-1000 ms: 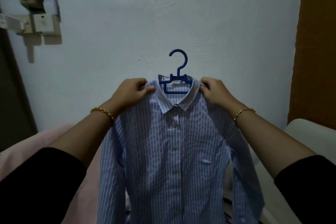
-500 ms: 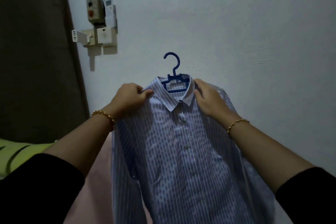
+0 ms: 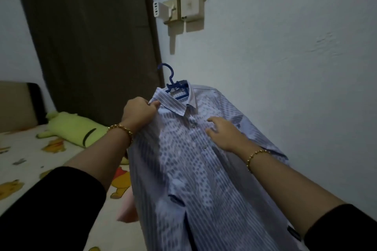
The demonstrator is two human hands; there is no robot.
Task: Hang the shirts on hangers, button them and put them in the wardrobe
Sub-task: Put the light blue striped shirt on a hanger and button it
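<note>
Pale wall just beside striped shirt

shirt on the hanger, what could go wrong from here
1. Only the left hand grips the shirt, at one shoulder, and the shirt hangs tilted, so the hanger may slip out of the collar.
2. The right hand is open at the front and holds nothing, so it might not catch a slide.
3. The front gapes low down, so a button there may be undone.
</note>
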